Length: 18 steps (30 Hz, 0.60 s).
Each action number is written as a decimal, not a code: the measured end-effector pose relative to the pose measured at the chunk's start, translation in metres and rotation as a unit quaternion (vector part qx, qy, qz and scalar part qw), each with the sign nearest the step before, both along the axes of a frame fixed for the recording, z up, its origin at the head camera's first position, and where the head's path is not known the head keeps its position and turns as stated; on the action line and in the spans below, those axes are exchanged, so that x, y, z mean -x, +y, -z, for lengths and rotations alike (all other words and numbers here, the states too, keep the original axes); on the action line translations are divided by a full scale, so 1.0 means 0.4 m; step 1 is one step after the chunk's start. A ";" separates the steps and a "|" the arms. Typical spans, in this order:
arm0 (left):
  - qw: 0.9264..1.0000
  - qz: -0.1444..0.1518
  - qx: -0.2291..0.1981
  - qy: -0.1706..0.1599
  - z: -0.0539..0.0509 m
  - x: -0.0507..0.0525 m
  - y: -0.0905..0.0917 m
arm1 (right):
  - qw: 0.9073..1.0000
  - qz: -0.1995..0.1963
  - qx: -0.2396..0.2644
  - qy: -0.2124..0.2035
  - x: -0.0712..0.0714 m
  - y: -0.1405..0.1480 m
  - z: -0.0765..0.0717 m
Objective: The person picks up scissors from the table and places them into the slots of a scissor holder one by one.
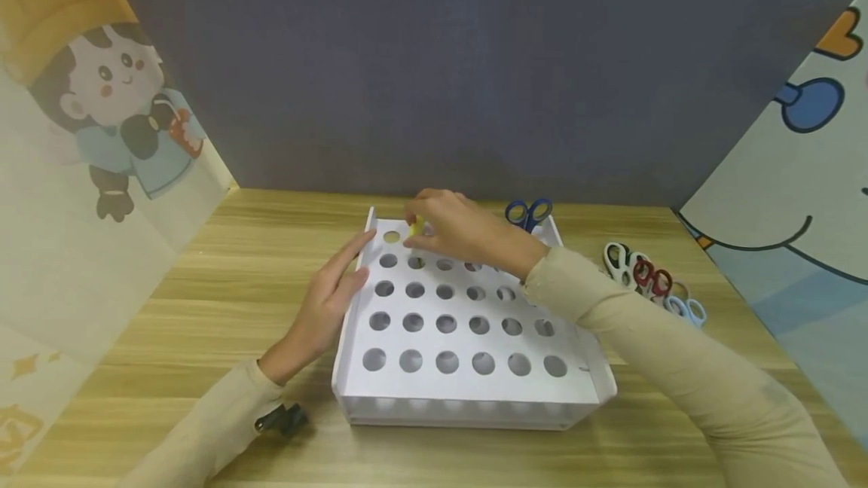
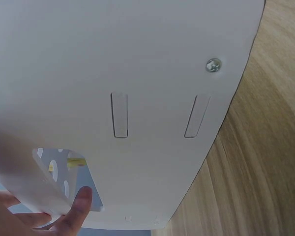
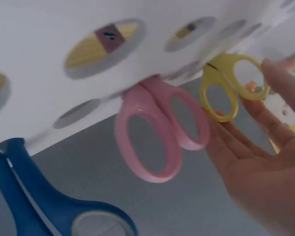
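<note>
Right hand (image 1: pixel 457 228): the thumb and fingers pinched the handle of a small pair of scissors with yellow plastic finger rings (image 3: pixel 230 78), the gap between the digits no wider than the handle itself. The scissors stood at the far row of a white board rack pierced with round holes (image 1: pixel 427 386), apparently at the second hole from the left; their blades were out of sight.

Beside them in the right wrist view, pink plastic-handled scissors (image 3: pixel 163 123) stood with their rings above the board, between the yellow pair and larger dark blue plastic-handled scissors (image 3: pixel 46 194) near the far right corner.

Left hand (image 1: pixel 322 311): its fingertips and thumb rested against the rack's left side panel, the fingers fairly straight, and seemed to steady it.

Farther right, on the wood-grain table (image 1: pixel 224 269), lay white-and-black-ringed scissors (image 1: pixel 618 266), red-ringed scissors (image 1: pixel 654 279) and light blue-ringed scissors (image 1: pixel 686 311).

The step in hand was judged to be the seating of the yellow pair in its hole. The next move called, in all likelihood, for settling the handle against the board and parting the fingers without disturbing the pink rings nearby.
</note>
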<state>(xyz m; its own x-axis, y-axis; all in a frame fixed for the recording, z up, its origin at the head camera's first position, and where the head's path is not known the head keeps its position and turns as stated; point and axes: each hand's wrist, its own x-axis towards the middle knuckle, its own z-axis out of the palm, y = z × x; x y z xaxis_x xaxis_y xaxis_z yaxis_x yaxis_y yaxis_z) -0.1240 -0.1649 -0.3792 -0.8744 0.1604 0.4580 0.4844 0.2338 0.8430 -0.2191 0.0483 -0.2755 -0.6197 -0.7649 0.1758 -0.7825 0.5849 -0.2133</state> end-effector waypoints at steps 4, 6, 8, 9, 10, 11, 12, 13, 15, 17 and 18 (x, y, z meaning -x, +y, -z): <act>1.000 0.003 0.000 0.000 -0.001 0.000 0.000 | 1.000 0.012 -0.023 0.006 0.000 -0.004 0.006; 1.000 0.003 -0.001 0.000 -0.001 0.000 0.000 | 0.999 0.020 -0.031 0.015 -0.001 -0.005 0.006; 1.000 -0.001 0.001 0.001 -0.002 -0.002 0.000 | 0.998 0.028 -0.039 0.027 -0.003 -0.007 0.005; 1.000 -0.004 0.004 0.003 -0.003 -0.002 0.000 | 0.998 0.030 -0.040 0.030 -0.003 -0.006 0.005; 1.000 -0.006 0.007 0.006 -0.003 -0.002 0.000 | 0.998 0.030 -0.040 0.030 -0.003 -0.005 0.004; 1.000 -0.008 0.008 0.008 -0.004 -0.002 0.000 | 0.999 0.030 -0.037 0.027 -0.002 -0.004 0.003; 1.000 -0.011 0.012 0.011 -0.004 -0.001 0.000 | 0.999 0.030 -0.032 0.022 -0.002 -0.002 0.001; 1.000 -0.012 0.014 0.013 -0.004 -0.001 0.000 | 0.999 0.029 -0.027 0.016 -0.001 0.001 -0.001; 1.000 -0.012 0.017 0.015 -0.005 -0.001 0.001 | 1.000 0.026 -0.016 0.003 0.001 0.007 -0.004; 1.000 -0.013 0.019 0.016 -0.005 -0.001 0.000 | 1.000 0.023 -0.009 -0.002 0.002 0.012 -0.007; 1.000 -0.013 0.019 0.016 -0.005 -0.001 0.000 | 1.000 0.020 -0.007 0.001 0.003 0.014 -0.007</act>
<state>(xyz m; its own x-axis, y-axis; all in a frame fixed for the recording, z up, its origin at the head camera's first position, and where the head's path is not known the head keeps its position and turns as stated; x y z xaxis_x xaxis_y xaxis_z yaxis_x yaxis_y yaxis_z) -0.1235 -0.1649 -0.3774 -0.8633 0.1558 0.4801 0.5047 0.2787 0.8171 -0.2204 0.0537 -0.2728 -0.6501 -0.7414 0.1666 -0.7584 0.6193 -0.2033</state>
